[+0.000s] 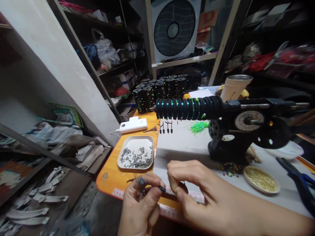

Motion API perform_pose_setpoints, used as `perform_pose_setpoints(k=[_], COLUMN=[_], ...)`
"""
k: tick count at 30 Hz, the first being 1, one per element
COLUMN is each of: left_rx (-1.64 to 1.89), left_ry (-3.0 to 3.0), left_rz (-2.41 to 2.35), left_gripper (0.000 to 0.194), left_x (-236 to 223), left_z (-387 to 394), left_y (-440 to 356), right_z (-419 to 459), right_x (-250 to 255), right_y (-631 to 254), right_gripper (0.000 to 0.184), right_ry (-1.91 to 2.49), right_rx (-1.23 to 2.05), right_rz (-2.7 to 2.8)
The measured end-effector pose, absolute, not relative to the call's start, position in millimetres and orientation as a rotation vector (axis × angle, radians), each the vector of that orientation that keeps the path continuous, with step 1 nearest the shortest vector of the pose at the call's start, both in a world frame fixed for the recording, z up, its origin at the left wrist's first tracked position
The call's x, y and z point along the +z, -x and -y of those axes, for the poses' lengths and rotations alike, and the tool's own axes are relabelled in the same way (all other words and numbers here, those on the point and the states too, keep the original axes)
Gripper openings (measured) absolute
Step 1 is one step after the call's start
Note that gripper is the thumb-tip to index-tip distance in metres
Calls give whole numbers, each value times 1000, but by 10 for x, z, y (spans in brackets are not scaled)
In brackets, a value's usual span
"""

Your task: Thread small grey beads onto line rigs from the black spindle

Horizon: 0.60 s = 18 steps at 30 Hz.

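Note:
My left hand (140, 206) is closed, its thumb and index finger pinching a small dark cylindrical piece (161, 189). A cluster of tiny dark bits with fine strands (141, 180) sits against the fingers of the same hand. Just to the right is my right hand (194, 183), its thumb and fingers pressed together; whatever they hold is hidden. Beyond the left hand lies a white tray (128, 141) with many small grey and dark pieces in it. Several small dark fittings with short stems (168, 128) stand in a row on the white sheet (172, 144).
A black geared machine (236, 131) carries a row of black spools (189, 108) above the sheet. Stacked spools (159, 90), a white power bank (134, 125) and green strands (199, 127) lie behind. At right are a dish of golden bits (246, 178) and pliers (296, 180).

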<state>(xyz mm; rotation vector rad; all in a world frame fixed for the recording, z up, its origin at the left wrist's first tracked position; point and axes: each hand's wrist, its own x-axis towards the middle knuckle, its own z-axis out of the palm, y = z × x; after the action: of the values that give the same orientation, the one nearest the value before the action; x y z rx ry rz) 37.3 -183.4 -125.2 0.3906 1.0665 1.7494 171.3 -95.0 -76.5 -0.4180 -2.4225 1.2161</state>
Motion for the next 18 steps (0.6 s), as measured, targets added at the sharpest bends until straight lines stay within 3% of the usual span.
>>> perform_pose_setpoints(k=[18], left_rx=[1753], left_ry=[-399], left_rz=[-1062], left_gripper=[25], left_x=[-1240], left_z=[1827], left_y=[-389], right_z=[950], right_x=[-740], right_y=[-1713], right_gripper=[27], right_ry=[402], right_rx=[1212], right_rz=[2415])
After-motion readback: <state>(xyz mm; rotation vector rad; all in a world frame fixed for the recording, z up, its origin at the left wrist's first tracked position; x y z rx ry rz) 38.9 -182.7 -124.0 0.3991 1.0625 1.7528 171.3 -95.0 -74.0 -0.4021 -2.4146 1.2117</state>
